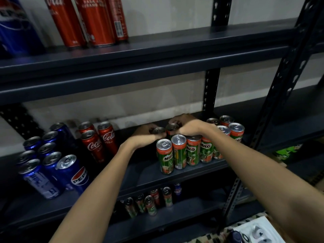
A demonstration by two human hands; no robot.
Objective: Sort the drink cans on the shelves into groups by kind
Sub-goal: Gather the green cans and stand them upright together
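Note:
On the middle shelf [175, 174] stands a cluster of green Milo cans [192, 151]. My left hand [145, 135] grips the top of one can [159, 130] at the back of that cluster. My right hand [185, 126] grips a Milo can [172, 128] right beside it. Both held cans are mostly hidden behind the front row. Three red Coca-Cola cans [98, 139] stand left of my hands. Several blue Pepsi cans [50, 165] fill the shelf's left end.
The top shelf [157, 50] carries a Pepsi can [15, 27] and red Coca-Cola cans [87, 20]. The bottom shelf holds several small Milo cans [149, 202] and a Pepsi can [177, 189]. Dark perforated uprights [280, 85] frame the rack on the right.

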